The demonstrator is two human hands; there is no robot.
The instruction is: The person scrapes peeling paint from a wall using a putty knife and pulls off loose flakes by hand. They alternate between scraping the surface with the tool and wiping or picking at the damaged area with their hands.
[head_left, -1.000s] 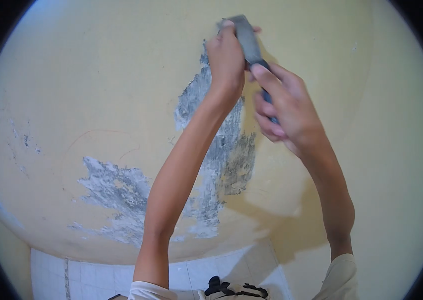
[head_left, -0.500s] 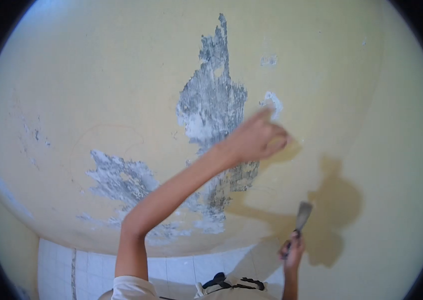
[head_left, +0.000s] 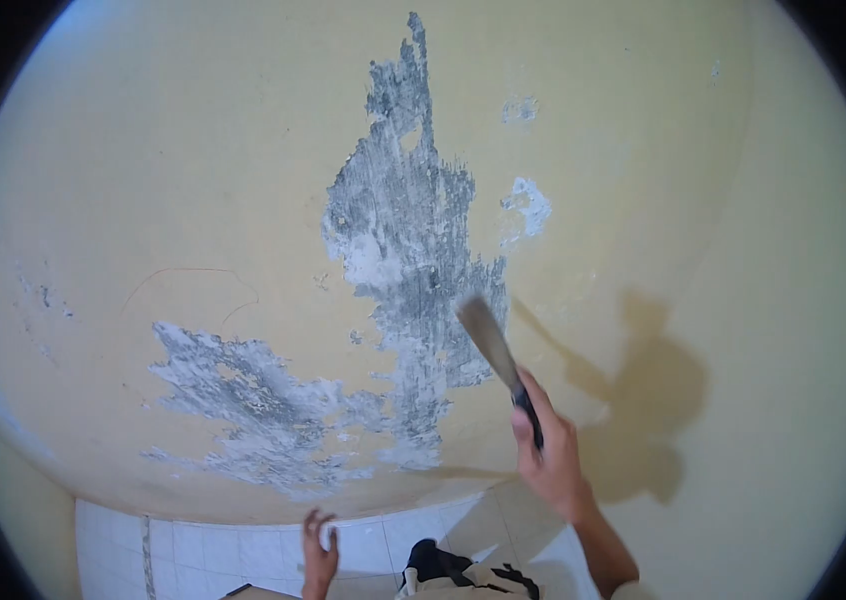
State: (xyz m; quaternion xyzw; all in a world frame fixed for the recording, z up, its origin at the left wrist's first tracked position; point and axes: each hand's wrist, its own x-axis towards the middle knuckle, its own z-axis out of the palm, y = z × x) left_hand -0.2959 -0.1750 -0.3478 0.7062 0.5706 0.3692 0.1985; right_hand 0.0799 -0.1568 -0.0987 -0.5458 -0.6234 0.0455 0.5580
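Right hand [head_left: 548, 460] was closed round the dark handle of the scraper [head_left: 491, 345], fingers fully wrapped. The blade stuck up and left from the fingertips, its tip at or just off the wall [head_left: 193, 180]; contact unclear. Left hand [head_left: 318, 555] was low, fingers spread and loose, holding nothing, well below the blade.

Progress, judged: about midway. A tall grey bare patch [head_left: 408, 240] above the right fingers and a wide whitish patch [head_left: 243, 400] to their left were already stripped. Two small chips [head_left: 528, 205] were just started. Most of the yellow paint remained, with ragged edges. Tiled floor [head_left: 193, 550] lay beside the left fingers. No brand, label or writing was readable.
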